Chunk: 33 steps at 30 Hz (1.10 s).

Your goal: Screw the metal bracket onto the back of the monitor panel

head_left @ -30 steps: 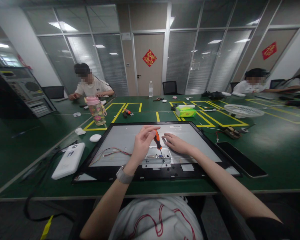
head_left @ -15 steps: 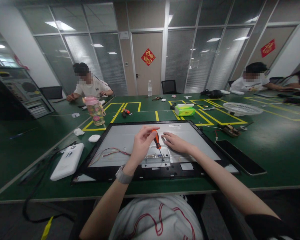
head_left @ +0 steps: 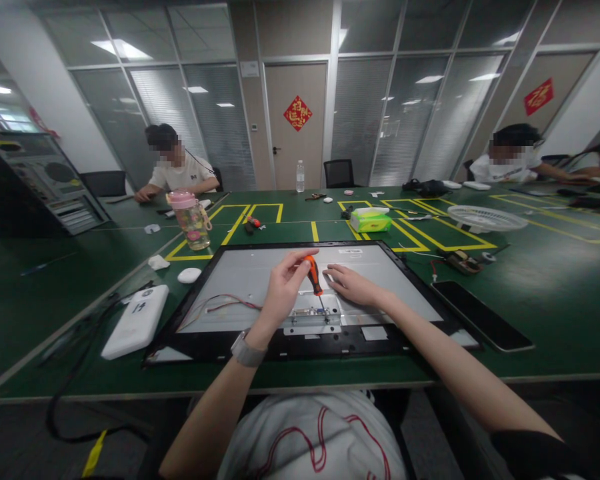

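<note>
Two hands work over a black-framed flat display panel lying near the green table's front edge. Left hand grips an orange-handled screwdriver upright, tip on the small silver metal bracket. Right hand rests flat, fingers spread, on the panel just beside it.

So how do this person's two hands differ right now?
The left hand is raised, gripping the orange screwdriver; the right hand lies flat and open, holding nothing. The left wrist wears a watch; the right wrist is bare. Both hands are over the grey panel, close to the metal bracket.
</note>
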### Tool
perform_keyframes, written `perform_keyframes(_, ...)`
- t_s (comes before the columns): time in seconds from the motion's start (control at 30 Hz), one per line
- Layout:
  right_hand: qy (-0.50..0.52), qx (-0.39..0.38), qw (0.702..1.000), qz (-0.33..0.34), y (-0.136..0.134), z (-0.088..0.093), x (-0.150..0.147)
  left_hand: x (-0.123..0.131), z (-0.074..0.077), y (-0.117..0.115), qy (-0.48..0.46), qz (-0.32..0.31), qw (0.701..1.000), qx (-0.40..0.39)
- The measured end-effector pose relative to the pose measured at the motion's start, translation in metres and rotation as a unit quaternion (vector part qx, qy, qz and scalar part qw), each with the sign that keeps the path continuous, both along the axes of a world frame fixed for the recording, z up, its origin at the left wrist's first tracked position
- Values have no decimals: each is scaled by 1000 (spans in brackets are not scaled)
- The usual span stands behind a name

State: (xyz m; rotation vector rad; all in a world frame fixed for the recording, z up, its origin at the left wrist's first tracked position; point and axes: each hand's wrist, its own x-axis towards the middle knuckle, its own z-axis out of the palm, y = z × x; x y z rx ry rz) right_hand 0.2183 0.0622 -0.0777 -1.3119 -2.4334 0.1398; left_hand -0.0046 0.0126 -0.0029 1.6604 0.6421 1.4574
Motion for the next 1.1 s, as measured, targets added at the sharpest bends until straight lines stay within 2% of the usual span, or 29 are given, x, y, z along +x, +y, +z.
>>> perform_keyframes(0.23,2,1,1000,-1,1,-1,1,1,4,-3,-6,17,1000,-16)
perform_keyframes(0.47,0,3,1000,-2,2,-3,1,1,-2,2,-44,-41,998,-20)
perform_keyframes(0.63,-5,5,1000,-2,1,-2,1,1,3,-1,-17,6,1000,19)
perform_keyframes(0.77,-9,6,1000,-2,0,-1,1,0,6,-4,4,-24,1000,6)
perform_keyframes(1.0,-15,7,1000,0,-1,1,-1,-1,-1,-2,-3,-95,995,-17)
perform_keyframes(1.1,-17,8,1000,0,-1,1,-1,-1,0,-2,12,-85,996,-2)
